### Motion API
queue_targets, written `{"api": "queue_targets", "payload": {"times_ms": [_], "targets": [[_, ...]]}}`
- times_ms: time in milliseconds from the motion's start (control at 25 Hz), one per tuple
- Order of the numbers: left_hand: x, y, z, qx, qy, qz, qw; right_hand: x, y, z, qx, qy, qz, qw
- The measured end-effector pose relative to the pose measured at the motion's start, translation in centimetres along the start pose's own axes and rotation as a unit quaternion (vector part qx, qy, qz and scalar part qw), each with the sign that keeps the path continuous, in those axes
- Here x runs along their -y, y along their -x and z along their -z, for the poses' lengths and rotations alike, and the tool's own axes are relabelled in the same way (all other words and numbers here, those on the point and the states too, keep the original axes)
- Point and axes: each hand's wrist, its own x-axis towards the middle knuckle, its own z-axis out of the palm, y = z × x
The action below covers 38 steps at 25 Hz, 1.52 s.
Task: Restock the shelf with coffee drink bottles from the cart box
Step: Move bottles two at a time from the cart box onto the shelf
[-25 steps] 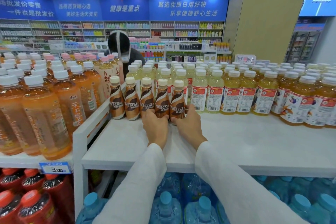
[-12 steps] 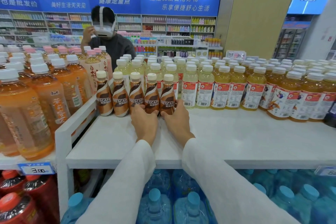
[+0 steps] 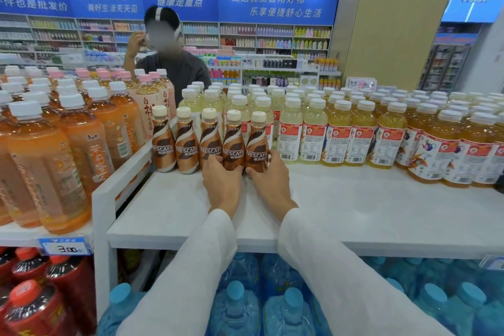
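Observation:
Several brown Nescafe coffee bottles [image 3: 186, 144] with cream caps stand in a row at the back left of the white shelf [image 3: 354, 207]. My left hand [image 3: 222, 183] wraps the base of the fourth bottle [image 3: 233, 142] from the left. At the right end of the row, my right hand [image 3: 268, 177] holds the base of the last bottle [image 3: 257, 142]. Both bottles stand upright on the shelf surface. The cart box is out of view.
Yellow juice bottles [image 3: 338, 131] fill the back of the shelf to the right. Orange tea bottles [image 3: 51, 161] crowd the lower left shelf behind a white divider [image 3: 122, 174]. Blue water jugs [image 3: 234, 305] sit below. A person [image 3: 169, 63] stands behind the shelf.
My hands stay on the two rightmost coffee bottles. The view has shifted slightly, and the person behind the shelf has raised their head and a hand.

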Motion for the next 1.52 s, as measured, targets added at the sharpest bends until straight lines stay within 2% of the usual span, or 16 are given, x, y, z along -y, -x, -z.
{"api": "queue_targets", "payload": {"times_ms": [200,360,520,600,760,880,1000,1280,1360,1440,1520], "targets": [[0.4,1.6,1.8,0.046,-0.005,-0.019,0.999,0.5,3.1,2.4,0.035,0.004,0.017,0.999],[0.7,4.7,5.1,0.068,-0.056,0.007,0.996,0.7,7.4,5.0,0.064,0.022,0.027,0.997],[1.0,10.5,10.2,0.037,0.017,-0.013,0.999,1.0,12.9,7.1,0.087,-0.029,0.075,0.993],[1.7,14.0,13.3,-0.002,0.048,-0.025,0.999,1.3,16.3,7.4,0.128,-0.072,0.088,0.985],[4.4,20.8,19.5,-0.049,0.077,-0.019,0.996,1.4,23.7,5.6,0.231,-0.168,0.057,0.957],[7.7,25.2,24.4,-0.078,0.091,0.023,0.993,0.3,29.4,2.5,0.29,-0.2,0.027,0.936],[11.5,30.1,29.6,-0.142,0.094,0.086,0.982,-0.7,34.7,-1.3,0.352,-0.194,-0.014,0.916],[20.3,41.7,40.1,-0.285,0.076,0.214,0.931,-1.9,46.0,-7.6,0.488,-0.103,-0.078,0.863],[22.5,44.8,42.2,-0.323,0.088,0.261,0.905,-2.3,49.1,-9.2,0.523,-0.075,-0.086,0.845],[24.1,47.4,43.9,-0.343,0.103,0.298,0.885,-2.9,51.8,-10.4,0.559,-0.044,-0.09,0.823],[25.3,49.6,45.0,-0.343,0.074,0.318,0.881,-3.3,54.0,-11.5,0.594,-0.01,-0.083,0.8]]}}
